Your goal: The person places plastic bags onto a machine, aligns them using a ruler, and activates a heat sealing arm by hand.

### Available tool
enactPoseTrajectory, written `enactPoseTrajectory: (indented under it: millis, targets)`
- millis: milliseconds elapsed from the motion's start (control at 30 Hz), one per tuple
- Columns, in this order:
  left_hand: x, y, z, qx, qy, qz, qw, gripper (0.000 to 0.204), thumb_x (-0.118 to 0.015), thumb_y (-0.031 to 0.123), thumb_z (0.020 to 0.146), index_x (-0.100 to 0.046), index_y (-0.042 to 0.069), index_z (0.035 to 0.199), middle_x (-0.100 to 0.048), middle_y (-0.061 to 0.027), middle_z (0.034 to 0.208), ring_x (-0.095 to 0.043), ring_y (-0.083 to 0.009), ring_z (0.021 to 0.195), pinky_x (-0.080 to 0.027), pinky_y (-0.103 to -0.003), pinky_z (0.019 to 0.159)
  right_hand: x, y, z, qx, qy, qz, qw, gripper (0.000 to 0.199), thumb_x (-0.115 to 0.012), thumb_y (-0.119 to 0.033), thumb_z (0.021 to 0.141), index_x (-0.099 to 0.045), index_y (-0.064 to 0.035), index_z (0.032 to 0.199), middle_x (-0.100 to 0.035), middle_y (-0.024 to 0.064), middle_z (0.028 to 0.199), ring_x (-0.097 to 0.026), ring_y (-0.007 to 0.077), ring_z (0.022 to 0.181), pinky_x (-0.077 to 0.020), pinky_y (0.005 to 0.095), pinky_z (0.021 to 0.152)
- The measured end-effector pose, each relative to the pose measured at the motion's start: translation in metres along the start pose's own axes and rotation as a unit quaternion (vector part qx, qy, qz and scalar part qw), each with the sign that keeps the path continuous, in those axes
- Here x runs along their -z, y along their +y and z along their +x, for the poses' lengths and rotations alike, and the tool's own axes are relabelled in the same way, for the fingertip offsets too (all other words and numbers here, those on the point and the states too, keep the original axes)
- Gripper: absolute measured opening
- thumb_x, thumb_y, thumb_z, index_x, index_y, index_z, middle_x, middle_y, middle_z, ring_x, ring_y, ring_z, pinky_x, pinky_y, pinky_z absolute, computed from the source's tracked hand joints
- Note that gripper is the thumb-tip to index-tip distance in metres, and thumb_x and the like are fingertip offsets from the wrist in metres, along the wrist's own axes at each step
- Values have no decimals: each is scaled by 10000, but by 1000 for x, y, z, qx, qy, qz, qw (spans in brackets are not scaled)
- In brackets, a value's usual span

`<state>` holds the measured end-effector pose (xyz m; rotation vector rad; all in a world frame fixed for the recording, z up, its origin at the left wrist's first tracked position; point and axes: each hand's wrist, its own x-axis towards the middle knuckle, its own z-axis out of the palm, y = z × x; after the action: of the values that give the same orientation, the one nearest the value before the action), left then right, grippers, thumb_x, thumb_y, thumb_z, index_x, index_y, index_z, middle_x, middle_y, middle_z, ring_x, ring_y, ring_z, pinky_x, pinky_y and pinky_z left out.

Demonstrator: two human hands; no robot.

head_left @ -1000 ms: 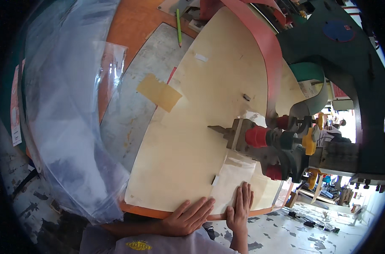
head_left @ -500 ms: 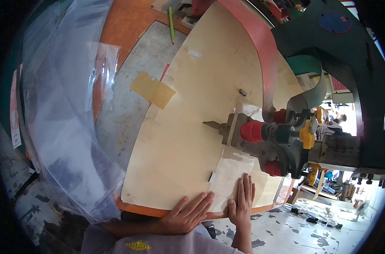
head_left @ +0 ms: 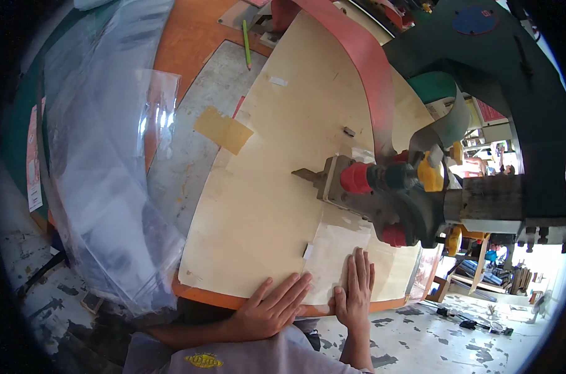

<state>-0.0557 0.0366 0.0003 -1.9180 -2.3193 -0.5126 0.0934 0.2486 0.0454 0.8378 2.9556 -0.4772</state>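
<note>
My left hand (head_left: pixel 271 306) lies flat at the near edge of a large beige board (head_left: pixel 245 218), fingers stretched and a little apart. Beside it on the right, my right hand (head_left: pixel 356 288) rests with fingers extended on a clear plastic sheet (head_left: pixel 332 252). That sheet runs over the board toward the machine head (head_left: pixel 382 199), which has red and yellow knobs and a pointed metal tip above the board. A small white tab (head_left: pixel 308 250) sits at the sheet's left edge. Neither hand grips anything.
Folded clear plastic film (head_left: pixel 108 206) hangs over the table's left side. A grey metal plate (head_left: pixel 177 149), a tan tape patch (head_left: pixel 223 129) and a green pencil (head_left: pixel 247 45) lie further off. A red band (head_left: pixel 357 56) curves above the board; the dark machine frame (head_left: pixel 535 124) stands right.
The view has shifted and turned slightly. Both hands stay flat in nearly the same places on the board and sheet.
</note>
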Motion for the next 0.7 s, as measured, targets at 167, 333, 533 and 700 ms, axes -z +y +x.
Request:
enactPoseTrajectory:
  millis: [167,333,533,700]
  targets:
    - [3,3,2,14,-34,-41,998,587,-537,429,1069,-581,98,1553,-488,-43,1682,-469,-203,1535,-292,-555,1248,0,2,-1,4,8,1,1000,692,-493,-398,1073,-415,-3,1636,-339,219,1734,-257,416,1630,-143,564,1316]
    - [3,6,4,36,-27,-73,996,559,-583,385,1046,-601,97,1525,-490,-50,1679,-467,-212,1535,-327,-538,1234,0,4,-1,21,25,2,999,688,-530,-355,1045,-416,-42,1647,-332,180,1748,-267,382,1632,-150,549,1320]
    - [2,8,7,57,-4,-93,994,540,-573,362,1048,-608,87,1512,-501,-46,1669,-463,-244,1538,-315,-554,1245,-1,6,-1,27,52,13,998,676,-538,-346,1040,-431,-62,1644,-336,152,1751,-299,375,1619,-178,545,1317]
    - [3,12,9,61,29,-94,993,531,-593,317,1036,-603,71,1507,-511,-50,1659,-466,-260,1534,-310,-554,1255,-4,8,-3,50,90,7,995,659,-543,-319,1048,-429,-68,1646,-351,146,1744,-311,366,1615,-194,545,1318]
